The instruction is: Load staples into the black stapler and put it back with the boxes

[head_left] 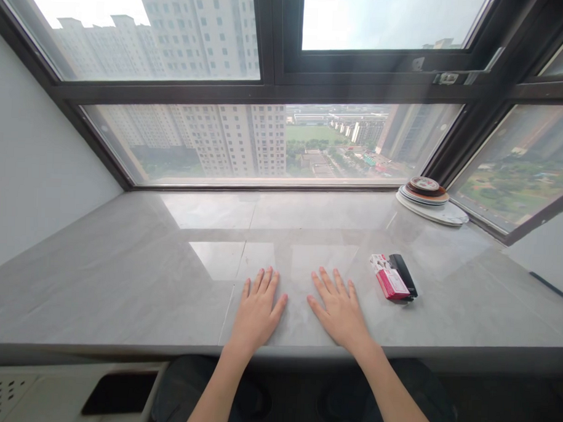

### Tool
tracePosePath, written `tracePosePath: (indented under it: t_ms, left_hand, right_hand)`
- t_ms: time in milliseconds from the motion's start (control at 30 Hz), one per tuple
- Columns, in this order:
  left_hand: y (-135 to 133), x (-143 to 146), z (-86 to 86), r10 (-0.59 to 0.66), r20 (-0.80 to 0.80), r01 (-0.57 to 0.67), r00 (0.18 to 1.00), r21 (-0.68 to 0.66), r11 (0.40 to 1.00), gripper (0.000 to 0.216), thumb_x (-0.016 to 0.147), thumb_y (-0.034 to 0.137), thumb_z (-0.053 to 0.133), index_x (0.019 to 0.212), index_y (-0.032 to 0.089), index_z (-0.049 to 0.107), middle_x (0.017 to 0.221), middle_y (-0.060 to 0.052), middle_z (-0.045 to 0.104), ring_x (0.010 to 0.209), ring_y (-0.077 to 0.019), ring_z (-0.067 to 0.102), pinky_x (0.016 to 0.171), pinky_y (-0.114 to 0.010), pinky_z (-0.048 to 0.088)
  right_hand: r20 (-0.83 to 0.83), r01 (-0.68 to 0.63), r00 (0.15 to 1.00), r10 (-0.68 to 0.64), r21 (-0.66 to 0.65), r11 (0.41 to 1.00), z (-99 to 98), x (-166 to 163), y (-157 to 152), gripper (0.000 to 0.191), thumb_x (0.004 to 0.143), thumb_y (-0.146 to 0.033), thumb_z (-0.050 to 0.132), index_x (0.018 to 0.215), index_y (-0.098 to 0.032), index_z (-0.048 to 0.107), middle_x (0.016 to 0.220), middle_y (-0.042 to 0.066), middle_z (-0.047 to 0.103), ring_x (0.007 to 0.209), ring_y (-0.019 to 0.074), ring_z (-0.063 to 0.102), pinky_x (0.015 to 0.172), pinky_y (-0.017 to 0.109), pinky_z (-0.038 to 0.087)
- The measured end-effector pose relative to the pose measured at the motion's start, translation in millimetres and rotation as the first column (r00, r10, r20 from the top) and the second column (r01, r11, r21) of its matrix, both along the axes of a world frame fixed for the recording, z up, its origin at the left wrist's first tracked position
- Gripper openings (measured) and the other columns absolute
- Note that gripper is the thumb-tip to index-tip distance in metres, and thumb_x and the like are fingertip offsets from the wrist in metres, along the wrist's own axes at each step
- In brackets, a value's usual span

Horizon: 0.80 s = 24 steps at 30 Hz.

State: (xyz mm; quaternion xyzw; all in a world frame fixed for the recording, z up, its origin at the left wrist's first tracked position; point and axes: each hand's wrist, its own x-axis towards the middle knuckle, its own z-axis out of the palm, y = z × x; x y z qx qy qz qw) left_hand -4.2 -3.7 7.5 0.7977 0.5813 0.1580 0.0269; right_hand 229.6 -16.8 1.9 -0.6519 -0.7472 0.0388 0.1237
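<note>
Both palms lie flat near the front edge of the grey stone windowsill (pixel 122 267). My left hand (pixel 258 308) has its fingers spread and holds nothing. Apart from it, a short way to the right, my right hand (pixel 339 308) rests the same way, fingers spread and nothing in it. To the right of my right hand lies a small red and white box (pixel 392 281). Against the box's right side is a black stapler (pixel 403 275). Neither hand touches them.
A stack of round plates or coasters (pixel 427 196) sits in the back right corner. Dark window frames (pixel 267 95) border the sill behind. Below the front edge at left is a pale perforated surface (pixel 48 397) with a black phone-like slab (pixel 119 393) on it.
</note>
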Motion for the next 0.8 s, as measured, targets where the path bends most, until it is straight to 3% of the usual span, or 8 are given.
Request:
tracePosePath:
  t_ms: [800]
  left_hand:
    - [0.0,-1.9,2.3,-0.003,0.002,0.003,1.000,-0.010,1.000,0.056,0.107,0.048,0.034,0.160,0.031,0.035,0.169,-0.003,0.027,0.158,-0.0254,0.020,0.128,-0.051,0.018]
  right_hand:
    - [-0.006,0.002,1.000,-0.002,-0.009,1.000,0.8,1.6,0.8,0.064,0.104,-0.055,0.037,0.164,-0.038,0.024,0.172,-0.004,0.016,0.160,0.0319,0.007,0.126,0.059,0.007]
